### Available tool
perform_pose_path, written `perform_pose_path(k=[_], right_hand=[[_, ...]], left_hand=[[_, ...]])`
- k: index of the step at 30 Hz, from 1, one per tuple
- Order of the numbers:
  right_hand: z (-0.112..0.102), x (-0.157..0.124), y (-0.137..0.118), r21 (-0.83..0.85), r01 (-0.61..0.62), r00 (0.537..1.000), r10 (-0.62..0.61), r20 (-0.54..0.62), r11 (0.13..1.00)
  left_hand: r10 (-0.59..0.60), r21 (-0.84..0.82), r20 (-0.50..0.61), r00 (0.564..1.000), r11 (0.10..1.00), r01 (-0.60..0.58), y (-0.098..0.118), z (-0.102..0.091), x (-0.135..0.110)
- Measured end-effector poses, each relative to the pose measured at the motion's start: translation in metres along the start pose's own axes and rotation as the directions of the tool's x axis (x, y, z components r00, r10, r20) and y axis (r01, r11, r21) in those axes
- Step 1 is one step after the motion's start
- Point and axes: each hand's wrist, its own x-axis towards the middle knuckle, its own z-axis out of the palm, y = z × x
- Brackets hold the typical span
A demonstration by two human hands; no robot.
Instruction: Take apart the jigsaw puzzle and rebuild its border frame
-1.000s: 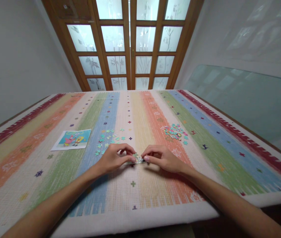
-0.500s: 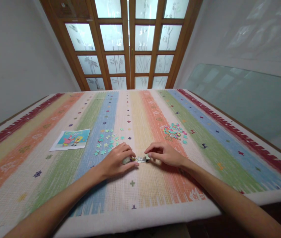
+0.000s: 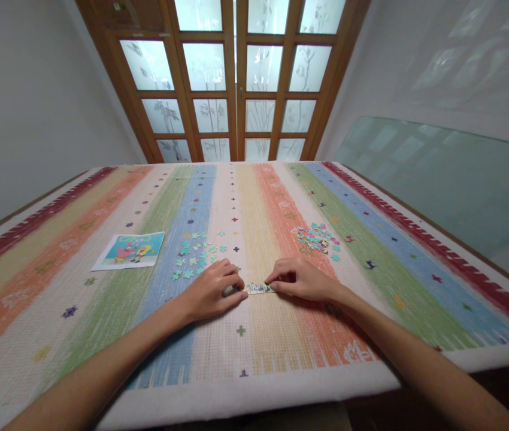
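A narrow strip of joined jigsaw puzzle pieces [image 3: 258, 288] lies on the tablecloth between my hands. My left hand [image 3: 216, 290] has its thumb and fingers closed around the strip's left end, which is partly hidden under them. At the right end, my right hand [image 3: 302, 279] pinches a puzzle piece with thumb and forefinger, mostly covering it. Just beyond my left hand, several loose turquoise puzzle pieces [image 3: 188, 273] are spread out. A heap of mixed puzzle pieces [image 3: 316, 237] sits farther off to the right.
A printed picture [image 3: 132, 250] of cartoon characters lies flat at the left. The striped tablecloth [image 3: 254, 341] covers the table, its front edge close to my forearms. Glazed wooden doors [image 3: 236, 90] stand behind the table, and a glass panel [image 3: 443, 179] leans at the right wall.
The piece at my right fingertips was tilted up and now lies flat in line with the strip. My right fingers have come down slightly. My left hand stays nearly still.
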Motion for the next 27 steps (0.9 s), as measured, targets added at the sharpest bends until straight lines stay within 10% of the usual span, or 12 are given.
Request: perform_pose_path(k=[20, 27], right_hand=[[0.005, -0.002, -0.004, -0.074, 0.031, 0.996, -0.038, -0.082, 0.997], [-0.001, -0.003, -0.008, -0.072, 0.004, 0.992, -0.013, -0.126, 0.997]], left_hand=[[-0.029, -0.001, -0.020, 0.999, 1.000, 0.029, 0.000, -0.005, 0.001], [-0.266, 0.176, -0.238, 0.934, 0.934, 0.311, -0.052, -0.041, -0.009]])
